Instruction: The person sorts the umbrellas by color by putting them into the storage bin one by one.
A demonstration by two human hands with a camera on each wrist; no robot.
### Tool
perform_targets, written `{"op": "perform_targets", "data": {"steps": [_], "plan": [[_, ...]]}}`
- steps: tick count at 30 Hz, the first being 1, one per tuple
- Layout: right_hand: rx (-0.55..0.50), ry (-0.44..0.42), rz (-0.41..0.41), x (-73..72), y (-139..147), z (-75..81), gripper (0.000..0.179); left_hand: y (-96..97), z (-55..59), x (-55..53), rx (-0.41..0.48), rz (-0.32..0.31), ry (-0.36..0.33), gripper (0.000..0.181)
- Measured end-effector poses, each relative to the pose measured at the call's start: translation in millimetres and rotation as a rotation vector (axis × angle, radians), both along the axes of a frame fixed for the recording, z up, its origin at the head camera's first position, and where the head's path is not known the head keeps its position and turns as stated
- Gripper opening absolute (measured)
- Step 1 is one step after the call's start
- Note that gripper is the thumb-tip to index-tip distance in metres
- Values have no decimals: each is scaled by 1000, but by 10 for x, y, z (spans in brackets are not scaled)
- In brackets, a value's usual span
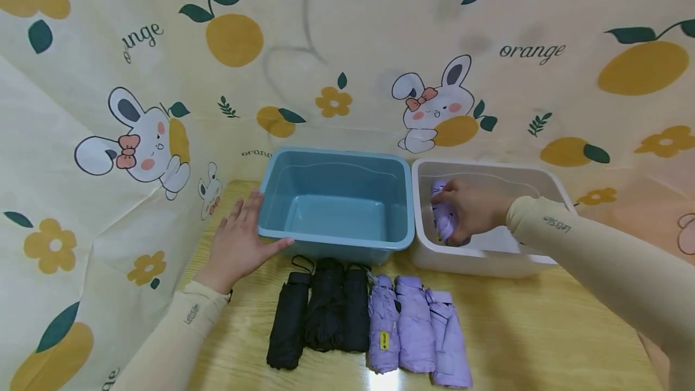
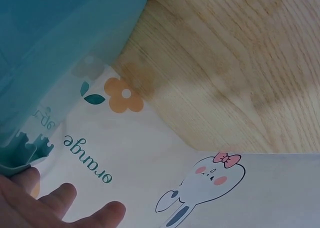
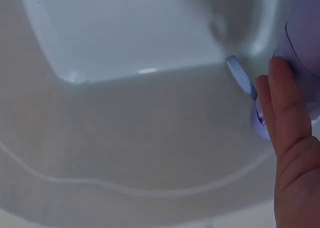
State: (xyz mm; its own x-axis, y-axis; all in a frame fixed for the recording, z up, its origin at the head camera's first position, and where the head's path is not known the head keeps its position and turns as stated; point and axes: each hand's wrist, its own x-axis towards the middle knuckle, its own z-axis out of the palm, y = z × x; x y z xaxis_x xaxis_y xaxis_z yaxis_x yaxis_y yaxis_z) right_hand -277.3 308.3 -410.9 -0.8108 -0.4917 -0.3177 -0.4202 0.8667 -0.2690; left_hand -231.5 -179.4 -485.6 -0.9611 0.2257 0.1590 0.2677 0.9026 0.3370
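Observation:
My right hand [image 1: 479, 205] is inside the white bin [image 1: 478, 263], gripping a folded purple umbrella [image 1: 445, 220] at the bin's left end. In the right wrist view, the fingers [image 3: 290, 105] lie along the umbrella [image 3: 305, 43], whose wrist strap [image 3: 241, 78] hangs loose beside them. My left hand [image 1: 237, 250] has its fingers spread and touches the left rim of the blue bin [image 1: 336, 239]. Part of that hand [image 2: 60, 203] shows beside the bin's edge in the left wrist view. The blue bin has a bare bottom.
In front of the blue bin, a row of folded umbrellas lies on the wooden table [image 1: 521, 336]: three black ones [image 1: 288, 321] on the left, three purple ones [image 1: 417, 327] on the right. Behind the bins hangs a patterned cloth [image 1: 369, 35], which also covers the left side.

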Motion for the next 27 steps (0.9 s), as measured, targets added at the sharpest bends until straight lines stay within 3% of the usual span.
{"op": "perform_targets", "data": {"steps": [8,17,21,27], "plan": [[17,-46,114,-178,-64,-357,91,9,-1,21,-21,-5,10,120],[-5,-118,140,-301,-81,-687,98,-1,25,24,-27,4,14,118],[-1,-109,164,-350,-79,-789,95,9,15,6,-29,-2,17,118],[-25,-70,208,-304,-77,-832,83,32,1,0,-33,2,13,119]]}}
